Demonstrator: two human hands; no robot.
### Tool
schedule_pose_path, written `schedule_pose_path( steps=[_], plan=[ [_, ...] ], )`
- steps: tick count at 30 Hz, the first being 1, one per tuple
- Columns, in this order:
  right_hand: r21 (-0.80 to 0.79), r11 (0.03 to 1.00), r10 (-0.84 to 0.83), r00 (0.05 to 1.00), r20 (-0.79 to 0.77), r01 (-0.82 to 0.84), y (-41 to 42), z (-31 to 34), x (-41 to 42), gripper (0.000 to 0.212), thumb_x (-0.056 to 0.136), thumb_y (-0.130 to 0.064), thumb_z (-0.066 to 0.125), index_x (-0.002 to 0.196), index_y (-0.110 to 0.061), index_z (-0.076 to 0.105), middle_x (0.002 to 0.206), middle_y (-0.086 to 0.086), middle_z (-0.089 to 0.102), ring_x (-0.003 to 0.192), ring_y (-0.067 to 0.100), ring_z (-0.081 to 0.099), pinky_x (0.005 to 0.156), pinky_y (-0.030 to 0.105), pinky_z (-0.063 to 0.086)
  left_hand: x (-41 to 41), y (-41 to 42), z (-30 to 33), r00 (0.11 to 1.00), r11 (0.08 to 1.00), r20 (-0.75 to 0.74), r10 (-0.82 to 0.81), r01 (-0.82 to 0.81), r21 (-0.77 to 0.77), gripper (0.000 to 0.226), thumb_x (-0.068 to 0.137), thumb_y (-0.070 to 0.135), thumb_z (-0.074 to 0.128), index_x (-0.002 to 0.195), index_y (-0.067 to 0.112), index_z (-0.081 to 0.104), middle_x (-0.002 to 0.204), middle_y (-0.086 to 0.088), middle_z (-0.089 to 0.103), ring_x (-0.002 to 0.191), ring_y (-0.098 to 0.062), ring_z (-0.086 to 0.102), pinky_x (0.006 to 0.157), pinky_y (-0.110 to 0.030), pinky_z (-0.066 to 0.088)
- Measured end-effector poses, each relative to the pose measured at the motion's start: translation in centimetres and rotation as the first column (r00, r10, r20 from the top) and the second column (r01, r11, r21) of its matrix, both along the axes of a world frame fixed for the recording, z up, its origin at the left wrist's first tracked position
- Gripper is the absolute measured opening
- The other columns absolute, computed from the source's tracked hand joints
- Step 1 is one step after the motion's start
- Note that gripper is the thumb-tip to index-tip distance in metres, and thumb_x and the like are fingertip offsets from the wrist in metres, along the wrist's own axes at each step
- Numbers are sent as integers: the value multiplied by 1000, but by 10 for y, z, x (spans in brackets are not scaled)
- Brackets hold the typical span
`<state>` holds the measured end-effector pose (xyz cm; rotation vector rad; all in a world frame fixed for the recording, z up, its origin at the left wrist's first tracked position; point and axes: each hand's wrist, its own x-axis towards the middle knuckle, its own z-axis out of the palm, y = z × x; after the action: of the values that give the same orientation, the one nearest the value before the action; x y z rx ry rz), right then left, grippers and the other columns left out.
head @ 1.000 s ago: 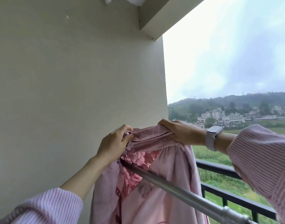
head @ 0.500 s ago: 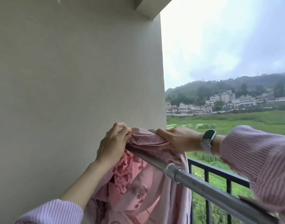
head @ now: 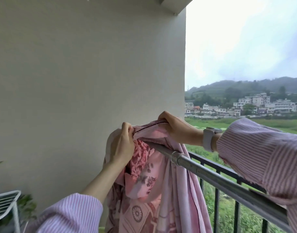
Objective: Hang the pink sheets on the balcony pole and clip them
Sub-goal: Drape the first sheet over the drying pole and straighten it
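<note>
Pink floral sheet (head: 149, 190) bunched over metal pole (head: 211, 174) nr wall, hanging down

Pink-and-white striped sleeves (head: 262, 158) on both arms, a pale, seemingly lilac-strapped smartwatch (head: 209, 139) at the right wrist.

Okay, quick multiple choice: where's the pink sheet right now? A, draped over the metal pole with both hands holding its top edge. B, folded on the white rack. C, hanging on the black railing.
A: the pink sheet hangs over the metal pole, its top edge pinched by the left hand and gripped by the right hand.
</note>
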<state>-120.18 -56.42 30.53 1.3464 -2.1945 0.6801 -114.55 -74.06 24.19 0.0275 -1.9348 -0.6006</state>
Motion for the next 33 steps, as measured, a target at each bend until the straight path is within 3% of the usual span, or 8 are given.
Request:
schedule_pose_path(
  steps=[3,10,13,16,20,24,29,33],
  plan=[
    [38,999,-20,998,-64,23,12,5,17,22,96,-12,38,116,-4,43,99,10,59,78,15,47,59,13,33,9,3,11,999,999,-22,-48,47,-23,14,96,22,30,84,15,32,56,-4,47,51,-30,46,43,-38,35],
    [-139,989,-90,969,-228,60,19,32,47,18,97,-10,35,109,-3,46,98,13,62,76,25,56,66,36,48,40,1,53,986,990,-115,-121,112,-84,14,96,25,34,82,22,32,59,1,47,58,-36,50,53,-49,46],
    [81,982,-150,959,-240,174,35,26,53,18,97,-14,36,106,-5,49,89,4,57,71,22,55,61,32,45,54,6,24,986,971,-82,-142,122,-206,14,94,28,38,84,20,40,63,-4,57,56,-24,50,54,-38,43],
    [453,782,-409,901,-145,428,66,13,57,16,95,-16,40,103,-13,54,83,1,57,63,13,47,57,30,38,66,34,-14,934,888,175,-312,352,-296,8,90,12,51,88,10,59,89,-2,63,81,-13,50,73,-11,34],
    [599,627,-595,803,-44,498,82,1,76,24,92,-17,43,108,-7,59,103,12,63,79,21,51,74,35,45,70,41,-40,860,863,361,-362,455,-219,13,89,16,52,100,14,58,107,-2,59,103,-16,52,94,-32,40],
    [480,710,-557,828,-67,516,51,-19,105,32,86,-7,40,113,-10,55,109,13,60,89,26,55,68,35,48,77,14,-58,890,929,367,-271,341,-140,27,88,15,52,115,12,51,122,-5,48,113,-21,47,92,-31,38],
    [142,851,-433,828,-357,506,-7,-94,109,47,82,-13,47,128,-18,46,135,6,48,124,26,42,107,44,30,80,-20,-97,887,966,404,-225,258,-30,40,87,28,56,122,16,42,125,-5,43,114,-22,46,90,-34,40],
    [-179,930,-352,918,-182,321,-44,-180,106,40,82,-14,41,121,-13,49,121,7,58,111,26,54,89,42,49,67,-32,-126,886,962,381,-265,269,45,48,86,39,54,126,16,38,126,-6,41,116,-21,44,90,-31,37]
  ],
)
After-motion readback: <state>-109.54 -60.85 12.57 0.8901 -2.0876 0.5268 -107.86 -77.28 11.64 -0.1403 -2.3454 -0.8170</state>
